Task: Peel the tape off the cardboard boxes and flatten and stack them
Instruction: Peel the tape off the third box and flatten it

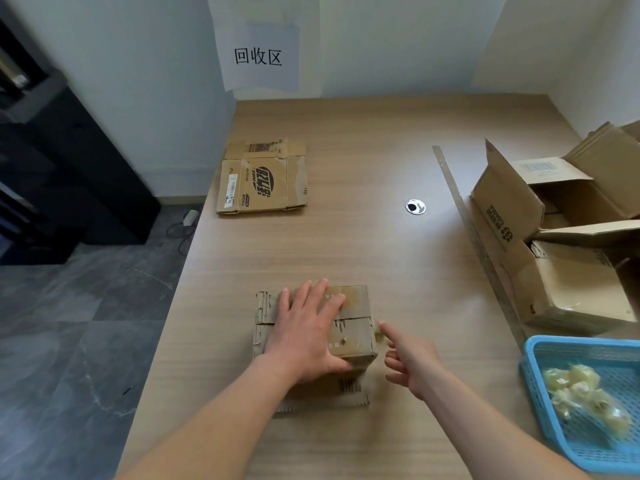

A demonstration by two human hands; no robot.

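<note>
A small brown cardboard box (355, 336) stands near the front of the wooden table (346, 237). My left hand (306, 332) lies flat on its top with straight fingers, pressing it down. My right hand (408, 362) is at the box's right edge, index finger and thumb pinching a scrap of clear tape (380, 332) at the upper right corner. A flattened printed cardboard box (263, 176) lies at the far left of the table.
Several opened cardboard boxes (554, 237) are piled at the right edge behind a long metal ruler (474, 237). A blue plastic basket (540, 372) with crumpled tape sits at the front right. A cable grommet (415, 206) is mid-table. The floor drops off at the left.
</note>
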